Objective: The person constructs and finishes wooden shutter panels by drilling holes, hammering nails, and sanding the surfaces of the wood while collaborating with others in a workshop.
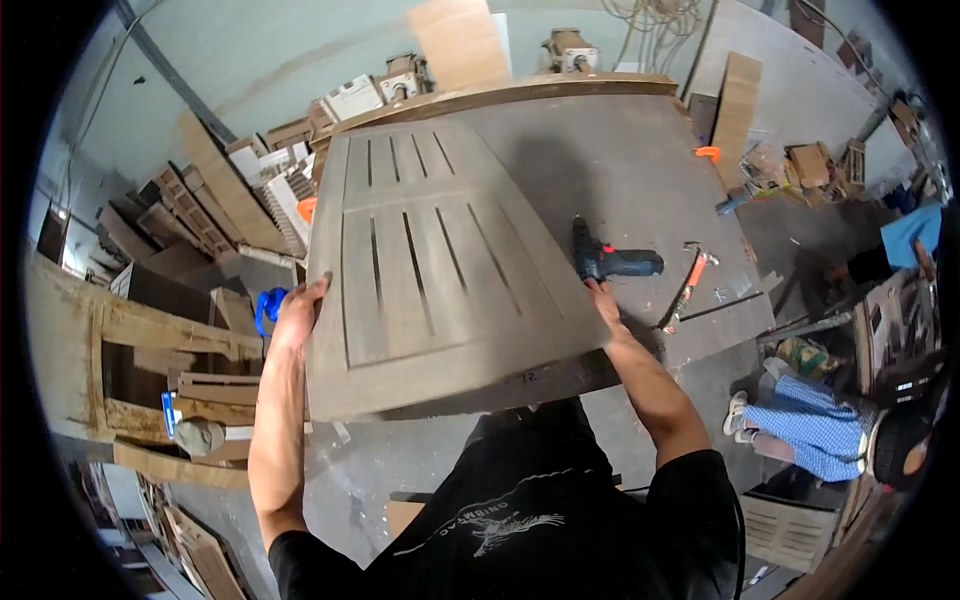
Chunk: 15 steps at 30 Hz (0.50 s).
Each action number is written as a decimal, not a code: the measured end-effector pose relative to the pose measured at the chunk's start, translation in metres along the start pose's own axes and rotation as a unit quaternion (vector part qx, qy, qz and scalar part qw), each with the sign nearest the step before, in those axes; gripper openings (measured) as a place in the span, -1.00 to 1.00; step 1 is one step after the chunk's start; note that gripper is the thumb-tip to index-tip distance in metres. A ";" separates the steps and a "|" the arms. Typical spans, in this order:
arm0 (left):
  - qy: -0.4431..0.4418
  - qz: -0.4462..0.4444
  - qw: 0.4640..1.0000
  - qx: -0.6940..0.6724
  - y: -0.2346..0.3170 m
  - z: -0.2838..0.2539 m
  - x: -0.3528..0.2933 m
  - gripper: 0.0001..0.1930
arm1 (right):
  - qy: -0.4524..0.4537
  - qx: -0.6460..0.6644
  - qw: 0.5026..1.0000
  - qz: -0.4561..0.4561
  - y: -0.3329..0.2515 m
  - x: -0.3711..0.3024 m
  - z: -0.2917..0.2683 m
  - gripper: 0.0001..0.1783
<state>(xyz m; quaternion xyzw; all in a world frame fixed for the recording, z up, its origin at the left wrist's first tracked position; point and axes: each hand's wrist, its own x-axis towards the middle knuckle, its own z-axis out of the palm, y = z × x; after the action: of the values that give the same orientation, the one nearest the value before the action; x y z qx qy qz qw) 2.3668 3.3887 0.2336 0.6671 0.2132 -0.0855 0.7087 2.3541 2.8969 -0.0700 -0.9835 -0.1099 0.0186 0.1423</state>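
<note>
Between my two hands is a slatted wooden panel (440,290), grey-brown, with two rows of narrow slots. It lies over the left part of the workbench (610,150), its near edge toward me and slightly blurred. My left hand (300,310) grips its left edge, the thumb on top. At the right edge, my right hand (604,308) holds on with the fingers partly hidden by the panel. Just beyond the right hand lies a dark cordless drill (622,263). A hammer (688,285) with an orange handle rests to the right of the drill.
A thin dark strip (722,306) and a few small screws lie near the hammer. Orange clamps (708,153) grip the bench's sides. A wooden ledge (500,93) runs along the far edge. Stacked wood pieces (200,215) stand left. Another person in checked trousers (805,425) is at the right.
</note>
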 end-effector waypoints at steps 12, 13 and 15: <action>-0.005 -0.035 0.998 -0.051 0.071 0.038 0.035 -0.64 | -0.019 -0.068 0.989 -0.128 -0.043 -0.008 -0.057 -0.73; -0.024 -0.037 0.997 -0.059 0.069 0.039 0.039 -0.64 | -0.024 -0.067 0.988 -0.136 -0.050 -0.005 -0.065 -0.73; -0.035 -0.039 0.996 -0.068 0.064 0.036 0.044 -0.63 | -0.139 -0.077 0.984 -0.082 -0.065 0.004 -0.073 -0.67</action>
<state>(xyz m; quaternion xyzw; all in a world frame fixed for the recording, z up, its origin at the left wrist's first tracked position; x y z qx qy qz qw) 2.4394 3.3664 0.2742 0.6054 0.2198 -0.1216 0.7553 2.3493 2.9383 0.0179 -0.9670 -0.2102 0.1350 0.0504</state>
